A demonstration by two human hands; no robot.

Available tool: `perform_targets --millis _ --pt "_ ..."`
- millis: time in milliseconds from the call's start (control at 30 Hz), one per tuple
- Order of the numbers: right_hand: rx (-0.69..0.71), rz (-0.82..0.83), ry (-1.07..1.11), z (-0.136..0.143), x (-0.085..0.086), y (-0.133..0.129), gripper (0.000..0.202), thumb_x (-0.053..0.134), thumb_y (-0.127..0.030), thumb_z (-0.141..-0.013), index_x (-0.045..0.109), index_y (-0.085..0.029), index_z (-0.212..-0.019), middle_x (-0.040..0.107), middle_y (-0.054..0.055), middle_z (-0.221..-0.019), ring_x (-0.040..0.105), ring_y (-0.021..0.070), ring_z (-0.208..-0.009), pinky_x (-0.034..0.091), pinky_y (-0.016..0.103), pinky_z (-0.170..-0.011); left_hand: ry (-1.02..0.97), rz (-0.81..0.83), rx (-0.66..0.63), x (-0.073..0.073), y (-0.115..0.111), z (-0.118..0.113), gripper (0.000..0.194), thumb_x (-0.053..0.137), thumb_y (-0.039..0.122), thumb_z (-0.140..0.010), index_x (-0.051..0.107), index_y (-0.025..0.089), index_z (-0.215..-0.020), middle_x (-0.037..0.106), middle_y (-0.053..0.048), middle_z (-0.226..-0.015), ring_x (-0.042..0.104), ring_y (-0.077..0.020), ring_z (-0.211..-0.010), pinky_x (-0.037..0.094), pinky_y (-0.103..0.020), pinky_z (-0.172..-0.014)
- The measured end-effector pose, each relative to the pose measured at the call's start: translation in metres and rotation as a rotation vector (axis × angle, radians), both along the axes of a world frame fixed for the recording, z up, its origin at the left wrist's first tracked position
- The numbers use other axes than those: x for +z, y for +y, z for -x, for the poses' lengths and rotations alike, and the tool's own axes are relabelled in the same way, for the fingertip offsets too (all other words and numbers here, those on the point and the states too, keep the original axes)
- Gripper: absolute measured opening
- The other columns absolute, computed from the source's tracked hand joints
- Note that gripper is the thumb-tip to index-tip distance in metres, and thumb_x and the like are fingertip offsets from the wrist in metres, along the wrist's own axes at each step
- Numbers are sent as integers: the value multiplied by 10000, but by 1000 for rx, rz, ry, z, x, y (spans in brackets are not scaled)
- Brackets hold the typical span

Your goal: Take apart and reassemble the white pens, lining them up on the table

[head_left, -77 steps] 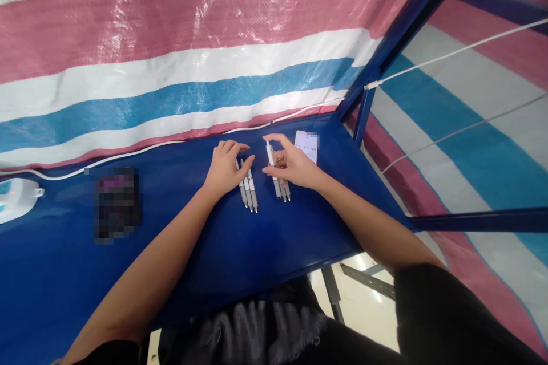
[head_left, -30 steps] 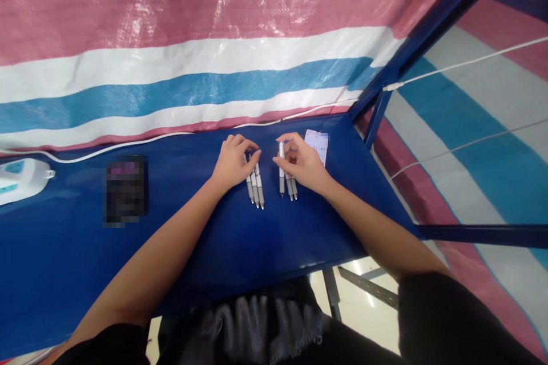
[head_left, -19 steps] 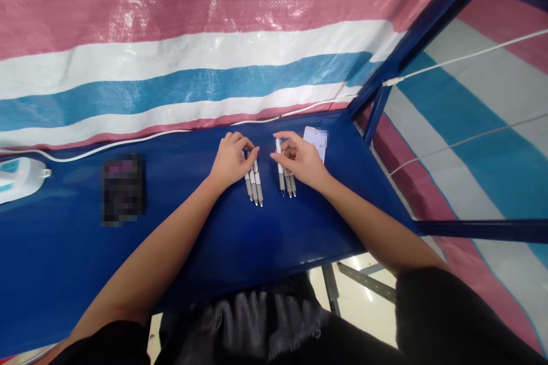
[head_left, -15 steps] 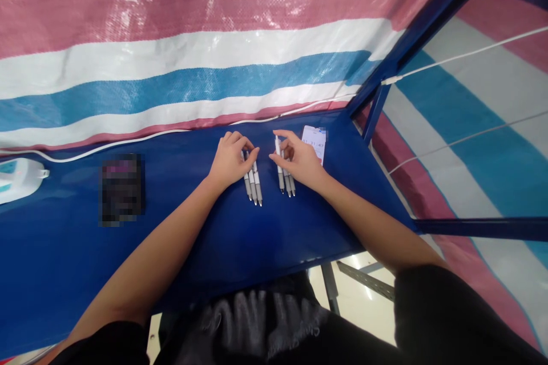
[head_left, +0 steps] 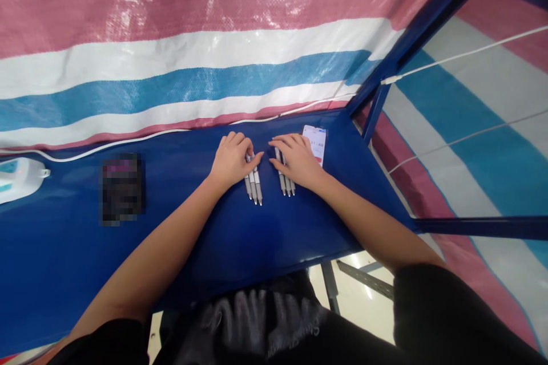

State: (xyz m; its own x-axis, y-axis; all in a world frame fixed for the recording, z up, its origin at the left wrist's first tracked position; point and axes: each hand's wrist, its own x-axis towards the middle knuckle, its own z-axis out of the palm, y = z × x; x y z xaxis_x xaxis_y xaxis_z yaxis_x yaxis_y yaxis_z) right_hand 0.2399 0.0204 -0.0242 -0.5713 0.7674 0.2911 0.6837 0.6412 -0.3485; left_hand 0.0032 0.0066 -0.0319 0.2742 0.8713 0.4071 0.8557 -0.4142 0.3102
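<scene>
Two groups of white-and-grey pens lie side by side on the blue table (head_left: pixel 240 245), tips pointing toward me. My left hand (head_left: pixel 232 158) curls over the left pens (head_left: pixel 254 184), with three tips showing below it. The thumb lies across the upper part of these pens. My right hand (head_left: pixel 297 159) is bent around the right pens (head_left: pixel 286 181), its fingers over their far ends and its thumb at their left side. Three tips show there too. Both hands cover the far ends of the pens, so the exact finger contact is partly hidden.
A phone (head_left: pixel 319 145) with a lit screen lies just beyond my right hand. A blurred dark object (head_left: pixel 122 189) is on the left, and a white device (head_left: pixel 21 179) at the far left. A white cable (head_left: pixel 128 141) runs along the back edge by the striped sheet (head_left: pixel 192 88).
My right hand has lowered a raised pen into line with the right group, and its fingers now reach over the pens. My left hand has barely moved.
</scene>
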Motion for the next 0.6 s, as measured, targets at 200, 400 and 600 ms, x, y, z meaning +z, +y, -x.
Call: perform_targets --millis 200,400,600 --pt "101 54 -17 -4 4 2 364 674 -272 -1053 705 -174 -1403 762 159 -1392 663 347 -1342 341 587 -1304 39 36 -2 2 2 0 309 763 404 -965 571 240 -787 659 -93 -887 589 -312 -930 418 -455 -855" --pt "117 4 18 -4 9 -2 352 639 -293 -1079 687 -179 -1409 752 167 -1396 654 355 -1328 363 588 -1271 78 48 38 4 4 -7 344 794 464 -932 635 228 -739 682 -128 -897 620 -351 -971 446 -498 -908" --pt "152 -95 -48 0 13 -8 204 582 -265 -1105 735 -157 -1187 782 146 -1120 642 329 -1122 434 482 -1080 -5 134 72 7 10 -16 359 809 351 -862 579 236 -610 676 -104 -783 648 -325 -882 459 -495 -902"
